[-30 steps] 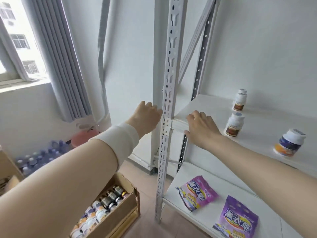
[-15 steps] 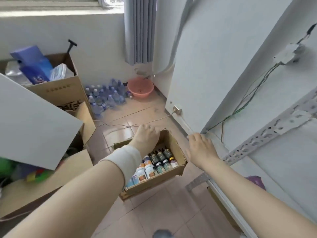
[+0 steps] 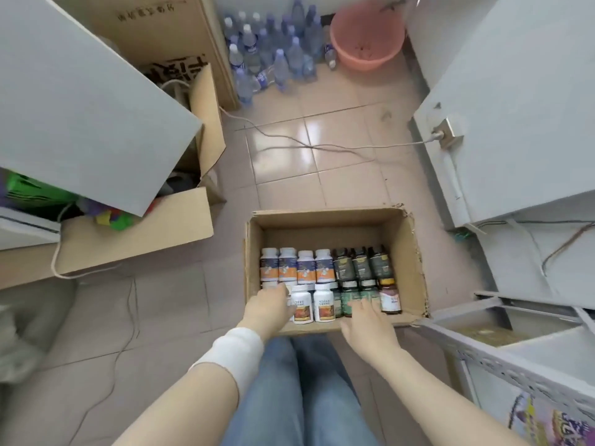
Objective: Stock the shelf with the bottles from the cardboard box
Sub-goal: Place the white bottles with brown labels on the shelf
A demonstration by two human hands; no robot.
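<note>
Open-topped cardboard box (image 3: pixel 409 252), bottles (image 3: pixel 323 271) packed tight, far half free

One view only: head-worn wide-angle camera looked steeply down past the person's jeans (image 3: pixel 299 381) at the cardboard box (image 3: pixel 407 252) on the tiled floor (image 3: pixel 338 156), close in. Shelf (image 3: pixel 515 358) edged the lower right corner.

Pinkish glossy tiled floor (image 3: pixel 338 169). An open cardboard box (image 3: pixel 410 252) sits on it, bottom centre. Bigger brown cartons (image 3: pixel 138 233) stand on the floor at left. A cluster of plastic water bottles (image 3: pixel 273 56) and a pink basin (image 3: pixel 367 37) are by the far wall. A thin white cable (image 3: pixel 415 143) trails across the tiles.
</note>
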